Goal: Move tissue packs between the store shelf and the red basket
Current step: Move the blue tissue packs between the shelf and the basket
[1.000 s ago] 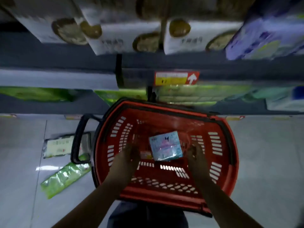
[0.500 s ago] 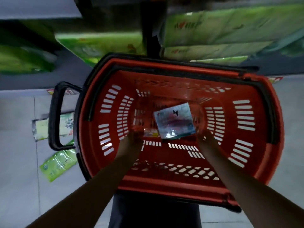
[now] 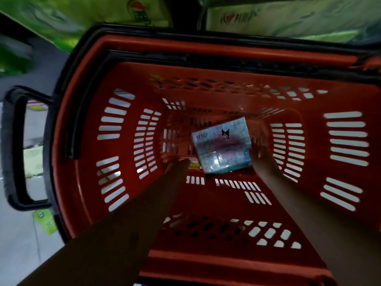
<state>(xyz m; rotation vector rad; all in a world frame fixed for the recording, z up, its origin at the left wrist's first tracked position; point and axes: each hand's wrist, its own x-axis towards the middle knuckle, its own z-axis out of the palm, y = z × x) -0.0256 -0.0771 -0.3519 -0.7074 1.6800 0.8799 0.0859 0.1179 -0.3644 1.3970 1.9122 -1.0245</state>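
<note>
Green packs on floor (image 3: 44, 221) far left, black handle (image 3: 15, 149), red basket (image 3: 82, 182), left hand (image 3: 177, 164) at the basket floor, fingers unclear, tissue pack (image 3: 223, 148) flat at basket bottom centre, right hand (image 3: 261, 155) touching its right edge, fingers apart, green shelf packs (image 3: 288, 15) far.

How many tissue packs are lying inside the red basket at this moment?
1. A pale blue plastic-wrapped tissue pack lies on the floor of the red plastic basket, between both hands. The forearms may hide more.
</note>
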